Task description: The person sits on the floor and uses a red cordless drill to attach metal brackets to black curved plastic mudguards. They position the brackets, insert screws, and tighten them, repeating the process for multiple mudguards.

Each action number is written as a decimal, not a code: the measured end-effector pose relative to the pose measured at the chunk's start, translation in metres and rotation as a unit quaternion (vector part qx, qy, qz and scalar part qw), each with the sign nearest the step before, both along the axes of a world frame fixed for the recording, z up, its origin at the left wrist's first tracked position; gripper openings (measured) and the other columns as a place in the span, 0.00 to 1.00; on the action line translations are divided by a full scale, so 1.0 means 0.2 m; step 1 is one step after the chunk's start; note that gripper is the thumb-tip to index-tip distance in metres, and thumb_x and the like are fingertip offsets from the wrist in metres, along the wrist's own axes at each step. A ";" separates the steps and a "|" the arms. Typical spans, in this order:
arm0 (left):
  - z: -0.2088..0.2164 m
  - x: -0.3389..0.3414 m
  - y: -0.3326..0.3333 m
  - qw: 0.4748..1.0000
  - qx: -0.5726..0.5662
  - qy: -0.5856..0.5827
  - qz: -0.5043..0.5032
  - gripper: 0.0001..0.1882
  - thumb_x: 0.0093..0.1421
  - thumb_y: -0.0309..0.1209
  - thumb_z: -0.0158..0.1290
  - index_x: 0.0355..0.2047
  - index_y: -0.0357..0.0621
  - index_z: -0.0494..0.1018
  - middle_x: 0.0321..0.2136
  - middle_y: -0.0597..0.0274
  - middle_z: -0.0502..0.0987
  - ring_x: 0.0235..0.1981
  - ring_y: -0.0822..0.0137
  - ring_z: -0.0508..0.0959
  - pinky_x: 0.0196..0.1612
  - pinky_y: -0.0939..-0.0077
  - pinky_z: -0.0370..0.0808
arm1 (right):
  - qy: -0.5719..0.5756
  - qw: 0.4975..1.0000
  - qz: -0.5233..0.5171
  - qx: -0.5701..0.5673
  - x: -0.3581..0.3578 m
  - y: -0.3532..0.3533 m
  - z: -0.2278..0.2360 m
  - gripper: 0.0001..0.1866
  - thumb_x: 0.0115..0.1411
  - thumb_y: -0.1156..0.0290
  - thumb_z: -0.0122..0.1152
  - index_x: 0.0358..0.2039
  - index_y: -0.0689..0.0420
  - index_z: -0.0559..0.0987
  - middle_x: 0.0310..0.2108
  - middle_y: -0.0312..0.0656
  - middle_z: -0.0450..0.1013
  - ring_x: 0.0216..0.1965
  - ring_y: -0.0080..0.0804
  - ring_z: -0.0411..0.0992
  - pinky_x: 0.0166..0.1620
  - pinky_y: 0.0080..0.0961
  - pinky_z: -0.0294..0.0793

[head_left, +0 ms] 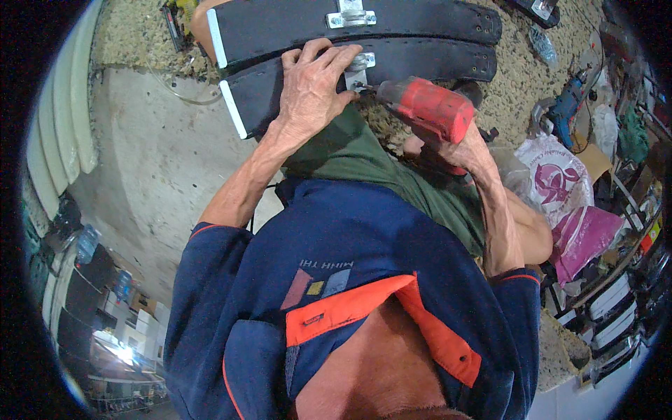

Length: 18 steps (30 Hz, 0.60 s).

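My left hand point(311, 84) lies on the nearer of two long, curved black panels point(434, 61), its fingers spread and the thumb beside a silver metal bracket point(358, 75). My right hand point(462, 150) is wrapped round the grip of a red cordless power driver point(437, 108). The driver's nose points left at the bracket's near end, by my left thumb. Whether its bit sits in a screw is too small to tell. A matching bracket point(351, 19) is on the farther panel point(273, 28), and both panels have a light strip at the left end.
Pale foam-like rolls point(59, 133) stand at the left, beside the grey concrete floor point(147, 161). A blue corded power tool point(570, 105) lies at the right among clutter. Near my right knee is a white and magenta plastic bag point(556, 175). Small tools point(175, 24) lie at the far left.
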State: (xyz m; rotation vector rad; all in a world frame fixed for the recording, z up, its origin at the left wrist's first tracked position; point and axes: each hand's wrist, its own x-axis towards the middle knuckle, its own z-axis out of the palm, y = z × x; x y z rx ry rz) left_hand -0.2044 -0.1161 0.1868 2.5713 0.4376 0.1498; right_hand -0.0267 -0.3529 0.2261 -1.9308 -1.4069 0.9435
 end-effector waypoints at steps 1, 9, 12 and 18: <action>0.00 0.00 0.00 1.000 -0.001 0.000 0.002 0.47 0.40 0.35 0.79 0.64 0.56 0.76 0.52 0.64 0.83 0.62 0.58 0.75 0.63 0.52 0.65 | 0.018 0.999 -0.012 -0.030 0.00 0.01 0.02 0.25 0.58 0.75 0.72 0.58 0.52 0.83 0.55 0.48 0.81 0.58 0.52 0.78 0.62 0.43 0.77; 0.00 0.00 0.00 1.000 -0.010 0.012 0.006 0.45 0.41 0.33 0.79 0.63 0.57 0.77 0.53 0.66 0.84 0.62 0.59 0.75 0.63 0.53 0.65 | -0.032 0.999 -0.015 -0.030 -0.03 0.08 0.06 0.24 0.61 0.71 0.65 0.59 0.51 0.80 0.55 0.50 0.81 0.55 0.56 0.79 0.58 0.46 0.81; 0.01 0.00 0.00 1.000 -0.008 0.015 0.006 0.45 0.41 0.33 0.79 0.64 0.57 0.77 0.53 0.66 0.84 0.62 0.58 0.75 0.63 0.53 0.65 | -0.099 0.993 0.019 -0.060 -0.04 0.09 0.05 0.23 0.60 0.71 0.64 0.57 0.53 0.80 0.53 0.51 0.81 0.52 0.57 0.80 0.55 0.47 0.82; 0.01 0.01 0.01 1.000 -0.007 0.025 0.005 0.46 0.41 0.33 0.79 0.64 0.58 0.77 0.54 0.67 0.84 0.62 0.58 0.74 0.63 0.53 0.65 | -0.083 0.992 0.021 -0.090 -0.08 0.06 0.01 0.24 0.57 0.69 0.67 0.56 0.56 0.80 0.49 0.52 0.82 0.48 0.59 0.81 0.52 0.48 0.83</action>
